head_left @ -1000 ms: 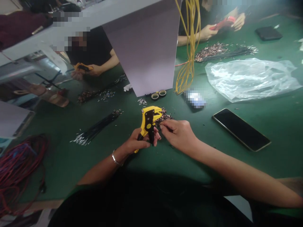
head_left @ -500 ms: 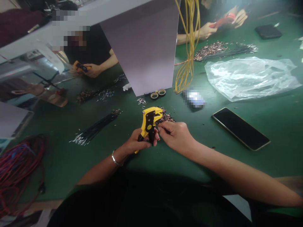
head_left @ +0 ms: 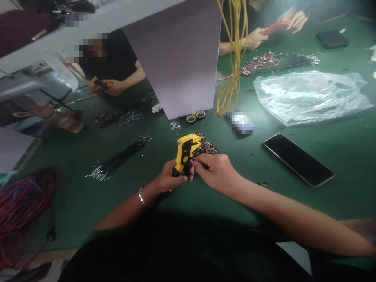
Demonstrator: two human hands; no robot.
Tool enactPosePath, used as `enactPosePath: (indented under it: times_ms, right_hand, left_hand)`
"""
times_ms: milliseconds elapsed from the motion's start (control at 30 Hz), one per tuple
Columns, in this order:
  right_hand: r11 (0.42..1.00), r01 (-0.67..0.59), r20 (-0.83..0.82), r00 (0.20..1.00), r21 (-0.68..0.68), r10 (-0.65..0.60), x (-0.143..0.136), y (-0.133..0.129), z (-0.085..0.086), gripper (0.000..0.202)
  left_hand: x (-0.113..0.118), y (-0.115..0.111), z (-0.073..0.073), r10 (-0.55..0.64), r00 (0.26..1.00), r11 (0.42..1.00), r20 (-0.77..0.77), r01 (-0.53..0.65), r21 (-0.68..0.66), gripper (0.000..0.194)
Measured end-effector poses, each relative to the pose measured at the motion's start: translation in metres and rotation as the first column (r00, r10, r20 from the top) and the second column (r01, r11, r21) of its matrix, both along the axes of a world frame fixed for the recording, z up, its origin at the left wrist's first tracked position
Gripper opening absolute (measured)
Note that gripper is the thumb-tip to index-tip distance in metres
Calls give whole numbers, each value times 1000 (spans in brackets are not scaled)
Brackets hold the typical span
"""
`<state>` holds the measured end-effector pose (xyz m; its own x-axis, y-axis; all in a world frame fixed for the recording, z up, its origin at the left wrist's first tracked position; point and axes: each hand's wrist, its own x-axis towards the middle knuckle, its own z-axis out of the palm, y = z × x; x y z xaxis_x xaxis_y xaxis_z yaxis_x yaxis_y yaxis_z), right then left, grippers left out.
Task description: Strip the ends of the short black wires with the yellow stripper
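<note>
My left hand (head_left: 176, 175) is wrapped round the handles of a yellow and black hand tool (head_left: 185, 152), whose head points up and to the right. Close to the tool's right side, my right hand (head_left: 210, 166) has its fingers pinched together; what they hold is too small to make out. Behind the tool lies a pile of short copper-tipped wire pieces (head_left: 207, 145). A bundle of black wires (head_left: 119, 160) with pale ends rests to the left. Small silvery pieces (head_left: 175, 125) lie beyond the tool, beside two rolls of black tape (head_left: 196, 116).
A phone (head_left: 298, 159) and a clear plastic bag (head_left: 311, 96) lie on the right. Yellow cables (head_left: 233, 58) hang by a grey panel (head_left: 182, 58). Red cables (head_left: 26, 211) are coiled at left. Across the green table (head_left: 235, 207), other people's hands hold tools.
The yellow and black tool's handles look squeezed closer together in my left hand. My right hand has shifted slightly left. A second small dark bit now shows on the table below my right forearm's upper edge.
</note>
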<state>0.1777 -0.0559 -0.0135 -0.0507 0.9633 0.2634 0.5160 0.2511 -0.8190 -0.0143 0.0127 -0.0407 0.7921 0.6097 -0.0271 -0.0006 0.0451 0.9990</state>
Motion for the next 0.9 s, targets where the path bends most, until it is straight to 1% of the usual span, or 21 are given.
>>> enactPosePath:
  times_ms: [167, 233, 533, 767, 900]
  right_hand:
    - [1000, -5, -16, 1000, 27, 5, -1, 1, -1, 30]
    - [999, -12, -16, 1000, 30, 13, -1, 1, -1, 30]
    - [999, -1, 58, 998, -44, 4, 0, 2, -4, 28]
    - [996, 19, 69, 998, -86, -13, 2, 4, -4, 24]
    - [995, 38, 26, 999, -96, -35, 8, 8, -3, 23]
  left_hand:
    - [2, -2, 2, 19, 1000, 998, -4, -18, 68, 20]
    - [1, -3, 1, 30, 999, 997, -19, -28, 72, 22]
    - [-1, -6, -10, 133, 987, 991, -92, -133, 6, 30]
    - [-1, -7, -9, 213, 968, 976, -135, -217, -10, 28]
    - [-2, -3, -9, 198, 977, 974, -75, -204, -98, 23]
